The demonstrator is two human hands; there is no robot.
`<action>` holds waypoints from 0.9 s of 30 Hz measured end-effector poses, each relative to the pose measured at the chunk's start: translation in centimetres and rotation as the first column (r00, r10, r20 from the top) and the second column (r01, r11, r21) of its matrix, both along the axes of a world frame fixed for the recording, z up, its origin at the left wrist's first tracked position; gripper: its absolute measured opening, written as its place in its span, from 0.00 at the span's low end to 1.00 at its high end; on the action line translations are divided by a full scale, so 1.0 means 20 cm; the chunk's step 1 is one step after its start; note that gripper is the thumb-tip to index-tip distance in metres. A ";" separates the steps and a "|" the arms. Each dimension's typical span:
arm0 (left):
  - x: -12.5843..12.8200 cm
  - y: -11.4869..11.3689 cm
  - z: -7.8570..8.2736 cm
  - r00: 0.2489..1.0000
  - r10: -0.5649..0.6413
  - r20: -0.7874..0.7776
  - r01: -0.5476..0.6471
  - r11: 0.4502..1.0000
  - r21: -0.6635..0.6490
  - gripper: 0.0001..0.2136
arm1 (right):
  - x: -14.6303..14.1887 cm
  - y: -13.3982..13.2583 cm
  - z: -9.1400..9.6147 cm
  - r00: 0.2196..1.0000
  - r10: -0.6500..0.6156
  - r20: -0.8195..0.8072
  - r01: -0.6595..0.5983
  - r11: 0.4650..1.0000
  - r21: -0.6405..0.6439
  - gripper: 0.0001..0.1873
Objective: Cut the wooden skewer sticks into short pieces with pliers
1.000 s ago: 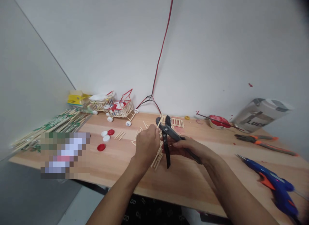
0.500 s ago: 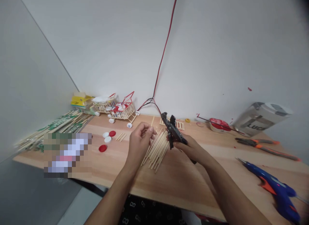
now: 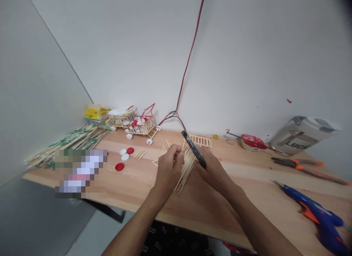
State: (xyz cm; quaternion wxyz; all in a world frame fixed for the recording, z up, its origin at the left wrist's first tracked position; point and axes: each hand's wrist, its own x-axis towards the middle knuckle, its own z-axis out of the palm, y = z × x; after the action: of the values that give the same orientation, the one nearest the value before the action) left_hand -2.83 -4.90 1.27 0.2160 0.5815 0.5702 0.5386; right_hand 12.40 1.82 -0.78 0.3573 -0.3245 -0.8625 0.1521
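My right hand (image 3: 213,171) is closed round a pair of black cutting pliers (image 3: 194,149), whose jaws point up and to the left. My left hand (image 3: 169,168) is closed in a pinch at the top of a bundle of thin wooden sticks (image 3: 187,168) that lies on the wooden table (image 3: 209,204); what the fingers grip is hidden. The two hands almost touch above the sticks. A small ladder-like stick frame (image 3: 200,140) lies just behind the pliers.
Two stick carts (image 3: 136,124) stand at the back left beside a yellow box (image 3: 93,112). Red and white bottle caps (image 3: 124,157) lie left of my hands. At right are a blue glue gun (image 3: 316,214), orange-handled pliers (image 3: 302,164), a red dish (image 3: 250,140) and a tipped container (image 3: 299,133). A red-black wire (image 3: 189,61) hangs down the wall.
The pliers came down from a raised, open pose and now show edge-on, close to the sticks. My left hand moved right toward my right hand and onto the bundle.
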 end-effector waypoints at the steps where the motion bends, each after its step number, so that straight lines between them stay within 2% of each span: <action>1: 0.00 0.00 0.00 1.000 0.008 -0.019 -0.008 1.000 -0.001 0.07 | 0.00 0.00 -0.01 1.000 -0.017 0.002 0.016 0.999 0.029 0.22; 5: -0.01 -0.01 -0.01 0.999 -0.010 -0.040 0.009 0.999 -0.032 0.07 | 0.01 0.02 -0.04 0.993 -0.116 0.022 0.113 0.989 0.097 0.31; 11: -0.02 -0.01 -0.01 0.999 -0.020 -0.045 0.017 0.999 -0.051 0.07 | 0.01 0.01 -0.04 0.985 -0.163 0.064 0.153 0.978 0.142 0.33; 13: -0.04 0.00 -0.01 0.999 -0.046 0.003 0.046 0.998 -0.052 0.08 | 0.01 0.01 -0.04 0.983 -0.170 0.071 0.158 0.975 0.158 0.33; 15: -0.07 0.01 -0.02 0.983 -0.138 0.121 0.146 0.987 -0.060 0.09 | 0.02 0.01 -0.02 0.982 -0.171 0.082 0.155 0.972 0.177 0.34; 17: -0.12 0.02 -0.01 0.916 -0.279 0.290 0.312 0.947 -0.074 0.10 | 0.03 0.01 -0.01 0.981 -0.164 0.103 0.141 0.969 0.203 0.35; 19: -0.17 0.01 0.02 0.802 -0.384 0.457 0.467 0.881 -0.079 0.10 | 0.04 0.02 -0.01 0.979 -0.160 0.130 0.126 0.963 0.238 0.36; 22: -0.25 -0.02 0.11 0.650 -0.421 0.633 0.585 0.808 -0.064 0.10 | 0.05 0.03 -0.02 0.965 -0.142 0.218 0.075 0.954 0.291 0.36; 24: -0.30 -0.06 0.16 0.638 -0.397 0.660 0.569 0.820 -0.057 0.10 | 0.05 0.05 -0.03 0.952 -0.153 0.265 0.066 0.948 0.311 0.36; 27: -0.35 -0.10 0.18 0.733 -0.305 0.608 0.437 0.896 -0.077 0.08 | 0.07 0.07 -0.04 0.950 -0.218 0.222 0.134 0.931 0.338 0.36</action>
State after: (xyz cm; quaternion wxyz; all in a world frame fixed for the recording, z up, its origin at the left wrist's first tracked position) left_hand -9.76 -6.82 4.94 0.5448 0.4642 0.4024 0.5708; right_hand 13.72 3.23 -1.55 0.3030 -0.3558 -0.8816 -0.0655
